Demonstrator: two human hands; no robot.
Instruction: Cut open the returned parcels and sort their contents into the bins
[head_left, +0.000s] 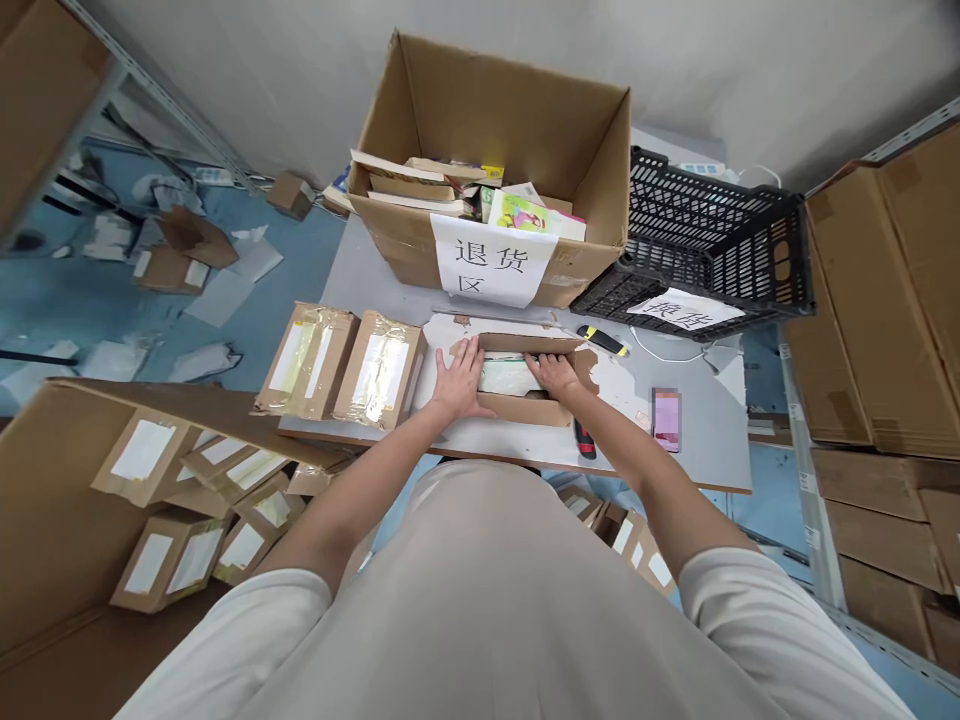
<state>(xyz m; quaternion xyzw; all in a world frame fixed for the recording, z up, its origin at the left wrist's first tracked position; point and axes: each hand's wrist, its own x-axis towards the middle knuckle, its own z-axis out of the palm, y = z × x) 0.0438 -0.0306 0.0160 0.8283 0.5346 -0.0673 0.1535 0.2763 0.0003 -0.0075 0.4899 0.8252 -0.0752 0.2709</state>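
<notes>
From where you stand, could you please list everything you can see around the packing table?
Open parcel: one, brown card, middle of the table, something white and green inside.
Sealed parcels: two, brown with clear tape, on the table to the left of the open one.
Large box: one, brown, back of the table, full of books, white paper sign on its front.
Crate: one, black plastic, right of the large box, white sign.
Knife: one, red and black, front table edge.
Marker: one, black and yellow.
Table: one, grey.
Floor box: one, brown, lower left, holding labelled parcels.
Flat cartons: a stack, brown, right.
Left hand: on the open parcel's left side.
Right hand: on its right side.
</notes>
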